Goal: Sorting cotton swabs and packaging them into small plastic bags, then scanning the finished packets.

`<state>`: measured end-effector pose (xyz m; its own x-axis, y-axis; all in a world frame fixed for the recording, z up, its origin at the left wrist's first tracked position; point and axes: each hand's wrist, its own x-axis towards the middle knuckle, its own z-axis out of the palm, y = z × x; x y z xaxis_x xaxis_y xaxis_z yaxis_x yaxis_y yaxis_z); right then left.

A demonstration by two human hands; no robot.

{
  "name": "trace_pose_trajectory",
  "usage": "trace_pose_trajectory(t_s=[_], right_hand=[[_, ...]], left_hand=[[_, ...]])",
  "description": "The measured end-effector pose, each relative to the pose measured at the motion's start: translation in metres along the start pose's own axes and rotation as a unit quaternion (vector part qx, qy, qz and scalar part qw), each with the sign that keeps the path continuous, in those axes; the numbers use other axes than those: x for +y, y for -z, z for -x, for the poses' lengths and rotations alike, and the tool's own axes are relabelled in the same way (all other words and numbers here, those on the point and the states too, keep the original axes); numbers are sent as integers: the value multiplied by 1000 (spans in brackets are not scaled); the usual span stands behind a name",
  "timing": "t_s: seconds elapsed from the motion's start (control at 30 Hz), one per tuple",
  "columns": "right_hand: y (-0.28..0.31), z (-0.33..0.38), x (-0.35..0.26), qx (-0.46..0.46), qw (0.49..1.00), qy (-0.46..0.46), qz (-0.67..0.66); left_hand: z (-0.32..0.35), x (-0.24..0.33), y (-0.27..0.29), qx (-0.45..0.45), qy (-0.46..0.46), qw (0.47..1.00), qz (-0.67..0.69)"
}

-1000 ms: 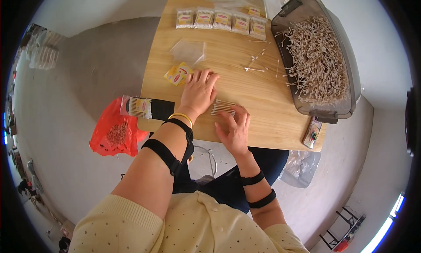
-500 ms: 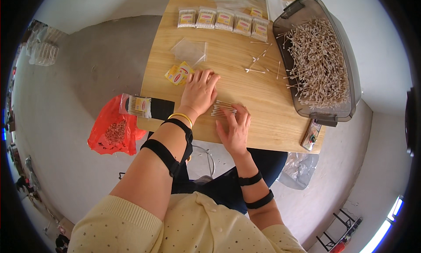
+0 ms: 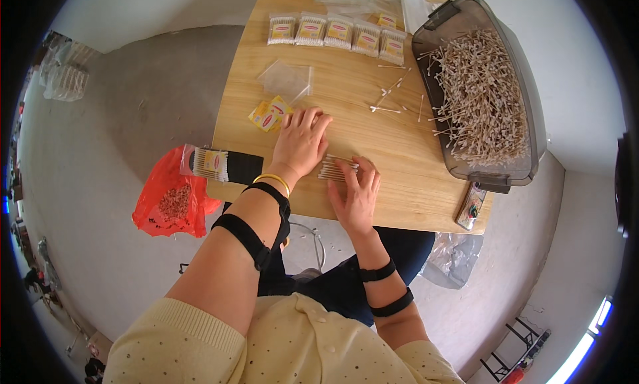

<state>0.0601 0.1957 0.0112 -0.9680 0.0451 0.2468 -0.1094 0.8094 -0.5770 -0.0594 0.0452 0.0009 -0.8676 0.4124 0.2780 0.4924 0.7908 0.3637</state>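
A small row of cotton swabs (image 3: 330,168) lies side by side near the front of the wooden table. Over its right end rests my right hand (image 3: 359,190), fingers bent and apart, the fingertips touching the swabs without gripping them. My left hand (image 3: 299,143) lies palm down on the tabletop to the left of the row, its fingers stretched out and nothing visible in them. Just beyond its fingers are yellow printed cards (image 3: 269,115). Behind those lie flat clear plastic bags (image 3: 287,81).
Filled swab packs (image 3: 338,34) line the table's far side. A grey bin (image 3: 538,118) heaped with swabs stands at right, loose swabs (image 3: 386,109) beside it. At the left edge, one pack (image 3: 212,164) sits on a black pad (image 3: 247,167), near a red bag (image 3: 150,207).
Both hands keep nearly the same places. The whole picture has shifted very slightly, and the swab row still lies under my right fingers.
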Motion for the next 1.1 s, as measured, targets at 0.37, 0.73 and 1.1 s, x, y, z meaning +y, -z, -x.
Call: trace_pose_trajectory(t_s=[0.37,0.73,1.1], right_hand=[[24,-96,59,75,991,-19,106],[16,-143,66,-61,987,25,144],[0,-81,29,-142,990,-1,12]], left_hand=[[0,0,5,-14,3,1000,-4],[0,-1,0,-7,4,1000,-5],[0,-1,0,-11,12,1000,4]])
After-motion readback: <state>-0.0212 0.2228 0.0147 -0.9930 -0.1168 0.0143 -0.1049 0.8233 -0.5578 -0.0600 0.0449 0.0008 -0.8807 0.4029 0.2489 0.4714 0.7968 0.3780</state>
